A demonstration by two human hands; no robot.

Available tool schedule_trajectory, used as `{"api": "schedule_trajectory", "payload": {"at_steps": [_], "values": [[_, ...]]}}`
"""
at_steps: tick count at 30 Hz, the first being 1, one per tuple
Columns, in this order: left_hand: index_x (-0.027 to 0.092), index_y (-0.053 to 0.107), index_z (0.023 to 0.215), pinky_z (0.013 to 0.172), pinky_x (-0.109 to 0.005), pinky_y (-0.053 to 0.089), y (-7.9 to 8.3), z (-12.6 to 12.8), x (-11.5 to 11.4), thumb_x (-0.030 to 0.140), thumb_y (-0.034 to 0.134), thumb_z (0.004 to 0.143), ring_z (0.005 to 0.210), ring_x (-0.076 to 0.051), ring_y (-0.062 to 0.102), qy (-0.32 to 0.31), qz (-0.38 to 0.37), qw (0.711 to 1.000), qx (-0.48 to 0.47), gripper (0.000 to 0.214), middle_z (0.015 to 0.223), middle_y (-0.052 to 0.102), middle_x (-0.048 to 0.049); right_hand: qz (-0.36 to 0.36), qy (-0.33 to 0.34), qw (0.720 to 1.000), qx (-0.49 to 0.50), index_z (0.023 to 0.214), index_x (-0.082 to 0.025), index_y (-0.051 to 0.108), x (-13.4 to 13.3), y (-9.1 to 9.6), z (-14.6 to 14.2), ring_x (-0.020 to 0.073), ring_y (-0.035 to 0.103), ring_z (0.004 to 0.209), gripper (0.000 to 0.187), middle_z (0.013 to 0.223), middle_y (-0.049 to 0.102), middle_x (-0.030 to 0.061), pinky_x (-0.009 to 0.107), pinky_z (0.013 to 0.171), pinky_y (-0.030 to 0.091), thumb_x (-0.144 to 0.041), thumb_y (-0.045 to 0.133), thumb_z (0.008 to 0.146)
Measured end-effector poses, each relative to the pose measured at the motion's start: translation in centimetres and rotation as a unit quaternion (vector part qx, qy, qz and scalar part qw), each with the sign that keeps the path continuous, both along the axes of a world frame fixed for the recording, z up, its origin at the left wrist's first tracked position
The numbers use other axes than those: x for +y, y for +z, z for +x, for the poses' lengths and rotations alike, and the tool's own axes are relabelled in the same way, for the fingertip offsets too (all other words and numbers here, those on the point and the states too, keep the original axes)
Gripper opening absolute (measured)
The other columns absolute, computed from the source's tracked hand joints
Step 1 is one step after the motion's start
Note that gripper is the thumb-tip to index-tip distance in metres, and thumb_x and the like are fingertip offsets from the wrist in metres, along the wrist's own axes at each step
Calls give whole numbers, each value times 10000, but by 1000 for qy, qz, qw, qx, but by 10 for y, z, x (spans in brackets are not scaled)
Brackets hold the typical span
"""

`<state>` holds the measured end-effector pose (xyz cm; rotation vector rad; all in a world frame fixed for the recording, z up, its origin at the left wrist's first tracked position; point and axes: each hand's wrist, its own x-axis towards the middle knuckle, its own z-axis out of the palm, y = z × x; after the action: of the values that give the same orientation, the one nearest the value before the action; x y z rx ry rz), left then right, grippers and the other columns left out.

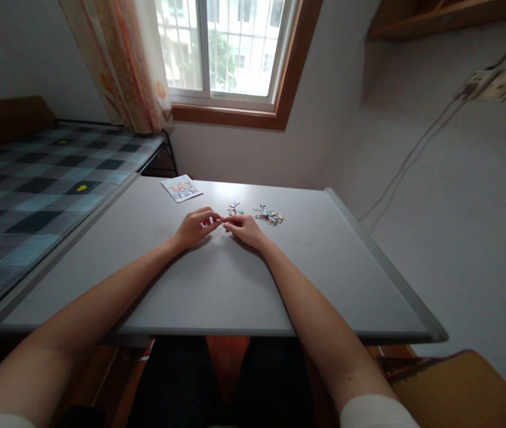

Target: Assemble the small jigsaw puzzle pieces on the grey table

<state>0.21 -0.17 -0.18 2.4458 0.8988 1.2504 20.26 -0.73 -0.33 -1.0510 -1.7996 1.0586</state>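
My left hand (195,227) and my right hand (244,229) meet fingertip to fingertip above the middle of the table. Between them is a tiny jigsaw puzzle piece (222,222), pinched by both and mostly covered by the fingers. Just beyond my right hand lies a small group of puzzle pieces (235,208), partly hidden behind its knuckles. A larger, denser pile of puzzle pieces (270,215) is spread to the right of that hand. Past my left hand, toward the far edge, a flat picture card (182,188) with a colourful print rests on the tabletop.
The grey-white table (217,285) has raised rims along its sides. A bed with a checked cover (56,178) stands along the left. Ahead are a window (230,47) and a curtain (123,65). Cables (404,160) hang down the right wall; a wooden stool (462,386) is at lower right.
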Motion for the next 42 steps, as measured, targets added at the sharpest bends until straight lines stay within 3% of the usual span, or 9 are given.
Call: {"api": "schedule_trajectory", "payload": {"at_steps": [9,14,21,31,42], "values": [[172,669,827,552,-186,443,1,-1,-1,376,560,914,620,-83,560,5,24,998,52,247,783,611,-19,8,4,1000,5,960,-105,738,2,-2,0,107,561,614,284,681,680,30,229,601,432,-278,618,769],[180,657,914,586,-191,468,-1,-1,-1,372,590,901,620,-76,577,34,34,997,62,204,839,627,-15,7,12,1000,22,1001,-114,726,2,-3,-1,98,538,567,303,642,659,14,224,578,428,-271,603,774],[195,673,1001,576,-181,471,-2,-1,0,367,566,916,615,-72,578,25,50,996,64,219,849,633,-18,8,12,999,33,970,-110,722,3,-5,-2,89,516,542,289,626,645,8,225,565,415,-280,602,769],[170,687,915,572,-202,483,0,-1,-1,353,580,903,600,-82,591,17,35,998,50,212,881,667,-43,11,21,999,43,1011,-109,702,4,-7,-2,89,501,530,321,609,618,-9,222,548,399,-276,597,758],[178,711,983,574,-210,509,-1,-1,-1,357,571,894,594,-104,639,19,24,998,50,244,884,728,-57,14,21,999,43,1044,-107,690,3,-5,-2,95,517,533,339,614,628,-6,230,559,418,-264,586,762]]}}
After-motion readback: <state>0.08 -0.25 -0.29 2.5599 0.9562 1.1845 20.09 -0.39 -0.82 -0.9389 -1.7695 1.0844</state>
